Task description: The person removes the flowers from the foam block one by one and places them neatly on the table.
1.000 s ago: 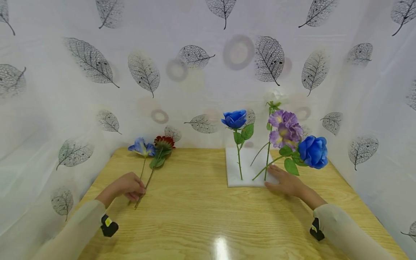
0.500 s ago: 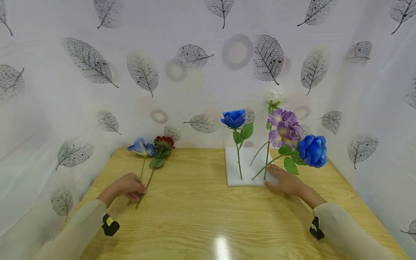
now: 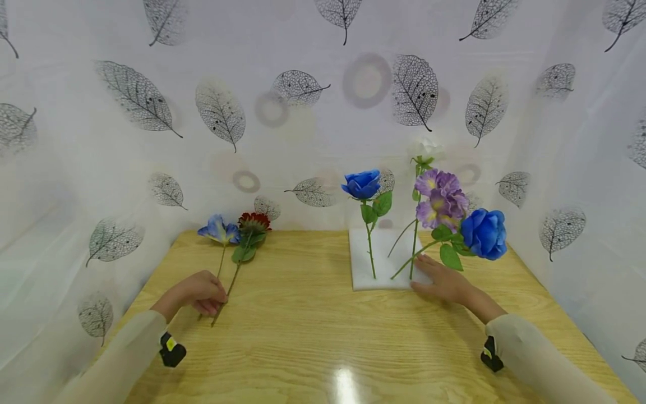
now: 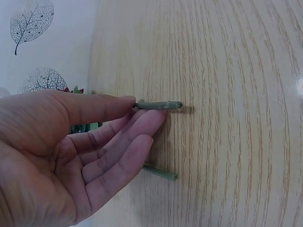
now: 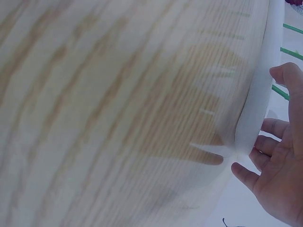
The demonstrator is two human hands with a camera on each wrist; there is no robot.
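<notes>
My left hand (image 3: 202,292) pinches the lower stem of a red flower (image 3: 254,223) between thumb and fingers; the cut stem end (image 4: 173,105) sticks out past the fingertips in the left wrist view. Beside it lies a pale blue flower (image 3: 220,229), its stem (image 4: 163,173) passing under the hand. At the right, my right hand (image 3: 444,282) rests its thumb and relaxed fingers against the near right corner of a white foam board (image 3: 363,264). Standing in the board are a blue rose (image 3: 362,184), a white flower (image 3: 426,150), a purple flower (image 3: 442,199) and a leaning blue rose (image 3: 484,234).
All of this is on a wooden table (image 3: 303,336) whose far edge meets a white curtain (image 3: 313,146) printed with leaves. The curtain also closes off both sides. The leaning blue rose hangs out over the right hand.
</notes>
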